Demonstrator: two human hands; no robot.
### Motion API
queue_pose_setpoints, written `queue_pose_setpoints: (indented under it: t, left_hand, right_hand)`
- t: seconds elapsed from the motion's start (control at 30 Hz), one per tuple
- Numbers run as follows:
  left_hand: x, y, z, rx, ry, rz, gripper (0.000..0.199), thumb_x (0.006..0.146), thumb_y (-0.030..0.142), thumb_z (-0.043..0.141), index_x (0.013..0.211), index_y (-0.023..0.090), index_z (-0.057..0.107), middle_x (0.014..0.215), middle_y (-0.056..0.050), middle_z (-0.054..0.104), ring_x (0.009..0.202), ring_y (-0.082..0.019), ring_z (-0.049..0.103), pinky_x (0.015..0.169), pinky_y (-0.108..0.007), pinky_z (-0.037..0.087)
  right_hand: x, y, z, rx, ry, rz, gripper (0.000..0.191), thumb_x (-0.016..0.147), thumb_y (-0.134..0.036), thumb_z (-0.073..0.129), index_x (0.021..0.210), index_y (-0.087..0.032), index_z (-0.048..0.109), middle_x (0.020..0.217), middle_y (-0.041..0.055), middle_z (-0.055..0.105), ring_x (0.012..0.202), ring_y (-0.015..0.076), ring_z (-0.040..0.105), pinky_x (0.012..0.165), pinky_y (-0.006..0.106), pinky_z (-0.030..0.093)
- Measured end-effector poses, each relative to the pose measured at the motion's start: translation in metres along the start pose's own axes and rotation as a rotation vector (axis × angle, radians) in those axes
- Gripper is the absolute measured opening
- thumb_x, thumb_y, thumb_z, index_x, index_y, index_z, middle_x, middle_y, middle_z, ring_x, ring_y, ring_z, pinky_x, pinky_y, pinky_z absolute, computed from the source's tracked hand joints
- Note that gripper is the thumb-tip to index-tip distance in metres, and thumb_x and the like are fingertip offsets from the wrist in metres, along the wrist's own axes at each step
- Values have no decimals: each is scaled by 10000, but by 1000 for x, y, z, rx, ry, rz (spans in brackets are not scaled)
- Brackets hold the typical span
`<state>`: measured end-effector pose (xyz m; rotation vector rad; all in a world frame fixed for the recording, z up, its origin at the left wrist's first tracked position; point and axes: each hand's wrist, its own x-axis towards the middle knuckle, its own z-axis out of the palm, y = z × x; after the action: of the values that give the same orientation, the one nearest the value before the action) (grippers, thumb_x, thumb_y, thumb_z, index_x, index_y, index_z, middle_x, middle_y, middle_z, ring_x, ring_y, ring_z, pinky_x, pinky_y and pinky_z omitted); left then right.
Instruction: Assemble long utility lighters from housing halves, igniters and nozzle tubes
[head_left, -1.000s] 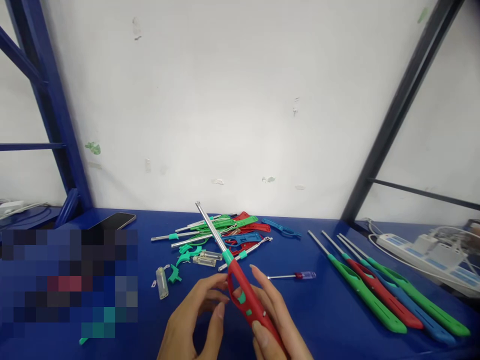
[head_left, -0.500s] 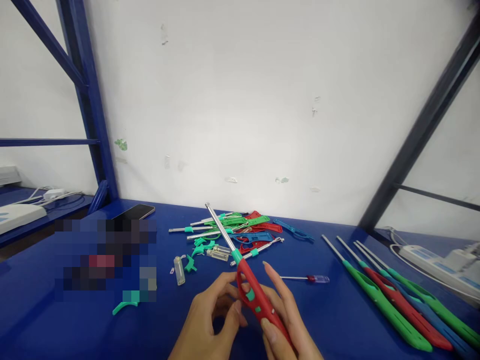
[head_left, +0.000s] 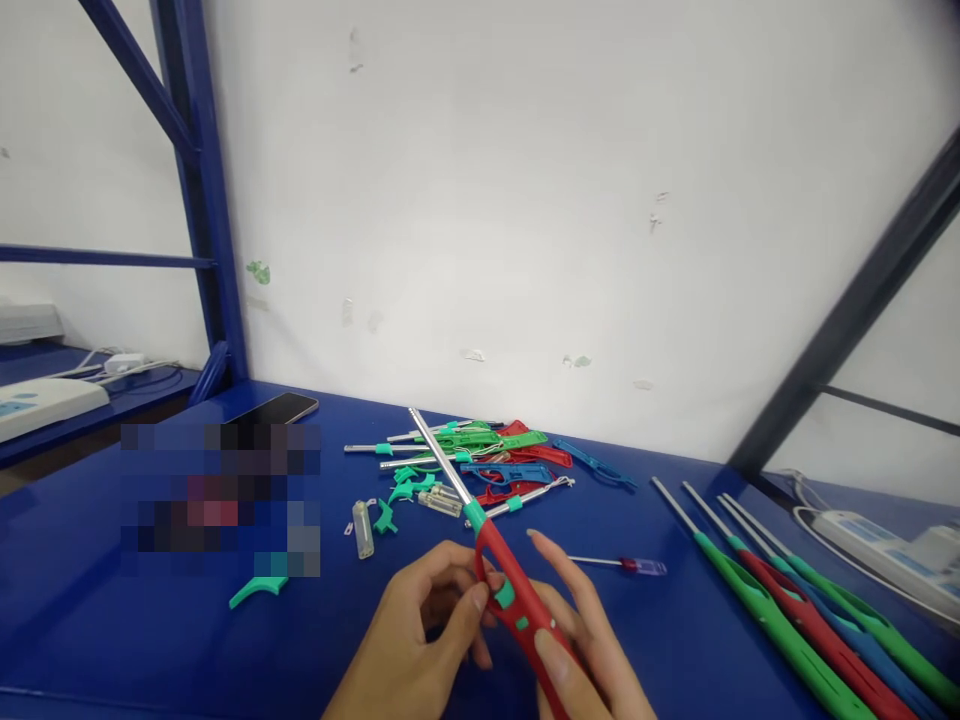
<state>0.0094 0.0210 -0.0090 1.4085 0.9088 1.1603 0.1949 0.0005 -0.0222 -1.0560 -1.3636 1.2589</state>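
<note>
A red gas lighter [head_left: 517,580] with a long metal tube and a green collar is held slanting up to the left over the table. My right hand [head_left: 592,640] grips its handle, thumb on the near side and index finger stretched along the far side. At the trigger guard, my left hand [head_left: 427,620] pinches the red rim with thumb and forefinger, beside the green trigger [head_left: 504,596]. Beyond the hands lies a pile of lighter parts: green half shells [head_left: 480,438], blue half shells [head_left: 510,474], metal tubes, green triggers [head_left: 385,517] and clear fuel tanks [head_left: 364,530].
Several whole lighters [head_left: 795,610] lie side by side at the right. A screwdriver [head_left: 637,567] lies right of my hands. A phone [head_left: 289,408], a blurred patch and a green curved piece [head_left: 259,587] are at left. Power strips [head_left: 885,545] stand beyond the blue frame posts.
My left thumb has moved up to the trigger guard's rim. The right hand keeps its grip on the lighter. The view has shifted slightly.
</note>
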Motion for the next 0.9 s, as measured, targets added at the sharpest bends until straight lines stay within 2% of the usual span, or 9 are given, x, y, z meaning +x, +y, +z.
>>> queue_pose_setpoints:
  t: [0.1,0.2,0.3,0.4,0.57,0.67,0.8,0.9]
  left_hand:
    - [-1,8,1,-46,33,-4,477,1002,647,669,990,170,660,852,-4,688,612,-111,625,648,-240,502]
    - [-3,16,1,-111,58,9,460,973,633,724,946,179,658,846,-3,709,588,-110,639,624,-231,506]
    - [-5,22,0,-145,59,-1,509,902,667,792,891,174,667,778,13,684,526,-105,633,575,-221,497]
    - [-6,24,-2,-163,61,-18,554,865,707,806,851,170,673,700,33,638,450,-102,611,504,-210,473]
    - [-7,24,-3,-149,56,-19,596,928,740,715,771,167,666,638,22,640,400,-104,609,464,-200,450]
    - [-7,23,-4,-125,78,-6,623,961,749,665,730,171,652,619,24,627,409,-108,625,478,-203,464]
    - [-8,22,-5,-82,86,-14,651,929,779,681,694,173,648,611,17,627,399,-115,616,465,-212,466]
    - [-8,23,-5,-54,106,-37,590,923,762,691,828,182,735,650,4,663,429,-126,610,463,-224,468]
  right_hand:
    - [-1,-9,-1,-33,-9,147,790,922,-820,643,1521,-311,558,1031,87,787,481,119,651,424,218,467]
    - [-4,-18,-2,-28,-29,257,879,874,-899,621,1436,-224,629,776,24,721,442,106,597,395,187,389]
    - [-8,-25,-4,3,-71,326,948,842,-922,638,1429,-177,638,653,-16,661,419,60,436,409,175,317]
    - [-10,-27,-7,28,-113,343,959,855,-903,652,1474,-171,606,643,-37,630,439,41,343,424,174,242]
    - [-6,-25,-12,25,-212,311,912,897,-879,628,1484,-181,597,664,-51,602,433,33,298,420,185,231]
    - [-6,-24,-13,-17,-176,283,889,896,-880,627,1453,-188,640,658,-37,607,457,51,328,446,197,249]
    - [-9,-24,-9,-33,-93,237,889,888,-859,661,1473,-190,634,667,-28,627,477,76,373,474,215,296]
    - [-4,-25,-10,-6,-120,155,802,956,-806,620,1441,-167,639,650,-46,591,454,65,334,461,212,300]
